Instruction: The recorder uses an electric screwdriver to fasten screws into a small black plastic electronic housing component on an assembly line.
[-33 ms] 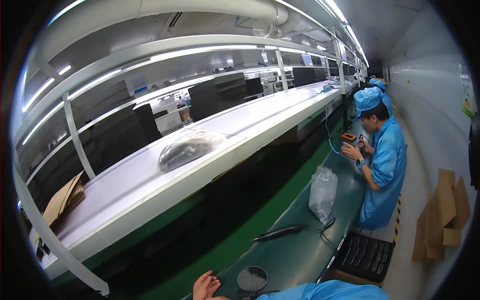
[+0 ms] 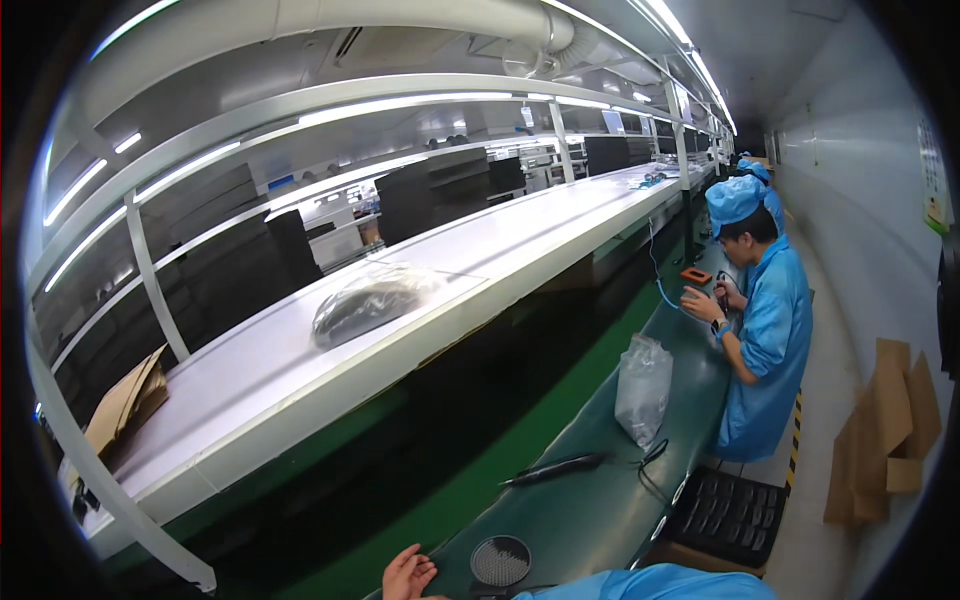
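Note:
My left hand (image 2: 408,573) shows at the lower edge, by the rim of the green bench (image 2: 590,515). Its fingers are slightly bent and apart, and nothing shows in them. Just right of the fingers lies a round dark disc (image 2: 500,560) with a fine dotted face, not touched by the hand. A blue sleeve (image 2: 650,583) crosses the bottom on my right side; my right hand is out of view. Farther up the bench lie a long black pen-shaped tool (image 2: 555,468) and a black cord (image 2: 654,470). Behind them stands a clear plastic bag (image 2: 643,390) with pale contents.
A co-worker in blue (image 2: 765,340) holds a dark tool near an orange part (image 2: 696,275). A black compartment tray (image 2: 727,515) stands right of the bench. Left runs a white conveyor (image 2: 420,330) bearing a bagged dark item (image 2: 365,310). Cardboard (image 2: 875,440) leans at the right wall.

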`<state>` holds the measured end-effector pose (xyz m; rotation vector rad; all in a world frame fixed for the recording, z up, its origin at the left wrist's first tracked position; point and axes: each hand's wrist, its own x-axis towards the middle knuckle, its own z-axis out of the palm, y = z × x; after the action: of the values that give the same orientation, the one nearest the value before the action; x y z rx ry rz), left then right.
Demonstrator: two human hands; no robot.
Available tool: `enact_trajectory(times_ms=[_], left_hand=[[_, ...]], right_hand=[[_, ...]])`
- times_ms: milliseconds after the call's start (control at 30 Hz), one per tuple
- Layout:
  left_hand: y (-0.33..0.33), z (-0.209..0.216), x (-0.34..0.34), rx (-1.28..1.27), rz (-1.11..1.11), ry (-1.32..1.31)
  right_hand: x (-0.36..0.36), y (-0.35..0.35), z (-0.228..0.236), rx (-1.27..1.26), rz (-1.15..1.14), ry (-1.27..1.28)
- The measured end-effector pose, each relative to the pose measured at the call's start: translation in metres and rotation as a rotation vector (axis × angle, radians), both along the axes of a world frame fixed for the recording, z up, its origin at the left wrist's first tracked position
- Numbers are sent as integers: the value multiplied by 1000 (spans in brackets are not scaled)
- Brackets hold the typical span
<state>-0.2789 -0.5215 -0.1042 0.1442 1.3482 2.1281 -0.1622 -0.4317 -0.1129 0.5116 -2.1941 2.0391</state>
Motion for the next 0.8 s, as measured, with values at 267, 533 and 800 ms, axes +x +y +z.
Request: enact_trajectory(times_ms=[267,533,800], left_hand=[[-25,-10,32,47,258,95],[-39,-14,57,64,460,75],[-40,-12,50,-22,377,72]], right_hand=[[0,3,-3,-1,79,20],[-6,-4,-19,64,195,117],[-10,-5,-25,112,135,162]])
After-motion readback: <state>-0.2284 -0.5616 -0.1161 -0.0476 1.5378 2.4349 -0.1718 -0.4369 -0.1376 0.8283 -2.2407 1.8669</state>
